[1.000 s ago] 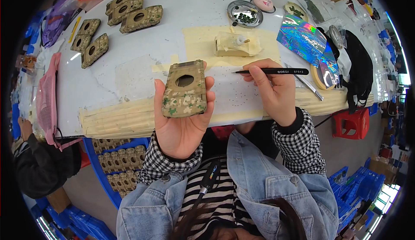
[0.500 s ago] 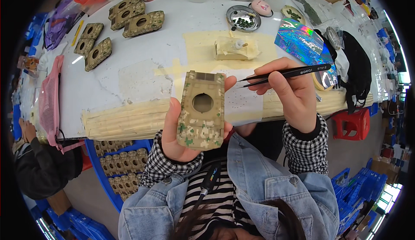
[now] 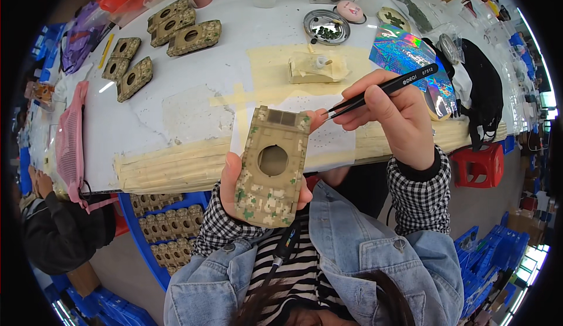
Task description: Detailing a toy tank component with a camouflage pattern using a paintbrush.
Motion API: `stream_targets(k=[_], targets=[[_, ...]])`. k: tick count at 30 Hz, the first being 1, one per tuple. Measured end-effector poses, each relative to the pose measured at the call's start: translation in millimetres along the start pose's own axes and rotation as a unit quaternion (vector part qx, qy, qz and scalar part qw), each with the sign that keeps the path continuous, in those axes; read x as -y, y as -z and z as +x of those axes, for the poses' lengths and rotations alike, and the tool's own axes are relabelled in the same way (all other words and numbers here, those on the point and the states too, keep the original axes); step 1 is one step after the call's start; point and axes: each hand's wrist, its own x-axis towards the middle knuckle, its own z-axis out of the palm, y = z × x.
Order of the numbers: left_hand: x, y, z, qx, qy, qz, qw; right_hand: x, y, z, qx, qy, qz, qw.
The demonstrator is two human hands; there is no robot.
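A camouflage model tank hull (image 3: 273, 194) with a round hole in its top is gripped in my left hand (image 3: 230, 184), thumb on one side and fingers on the other. My right hand (image 3: 399, 115) pinches black tweezers (image 3: 390, 88). Their tips point left and come close to my left fingertip, just beyond the hull's far right corner. Whether the tips hold anything is too small to tell. Under the hands lies a white sheet (image 3: 334, 141) with tiny dark specks on it. Behind it sits a tape-covered block (image 3: 314, 72) with a small cup on top.
More camouflage hulls (image 3: 193, 37) lie at the far left. A round metal dish (image 3: 326, 26) holds small dark green parts. Holographic film (image 3: 407, 59) lies at the right. A blue crate (image 3: 141, 232) of hulls stands below the table's edge, and a person (image 3: 64, 226) sits at left.
The hull has come down toward me and tilted slightly, its near end swinging left. My right hand and the tweezers have shifted slightly, the tips staying near the left fingertip.
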Motion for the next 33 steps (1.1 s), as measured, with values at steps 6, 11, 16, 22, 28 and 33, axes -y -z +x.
stream_targets(k=[6, 11, 16, 22, 28, 33], targets=[[-0.3, 1.0, 1.2, 0.012, -0.005, 0.024, 1.000, -1.2, 1.0, 3.7, -0.005, -0.029, 0.049, 0.998], [0.4, 0.9, 4.3, 0.001, -0.016, 0.072, 0.997, -1.6, -1.9, 3.5, -0.012, -0.024, 0.054, 0.998], [1.1, 0.6, 3.2, -0.032, -0.019, 0.069, 0.997, -8.6, -13.1, -4.9, -0.046, 0.037, 0.042, 0.997], [0.9, 3.1, 4.9, -0.028, -0.037, 0.089, 0.995, -11.4, -17.6, -10.7, -0.073, 0.104, 0.033, 0.991], [4.5, -0.2, 11.1, 0.003, -0.060, 0.112, 0.992, -19.8, -33.1, -16.0, -0.132, 0.142, 0.034, 0.980], [1.0, 1.2, 9.6, 0.011, -0.037, 0.212, 0.977, -22.1, -38.6, -17.3, -0.143, 0.148, -0.013, 0.978]])
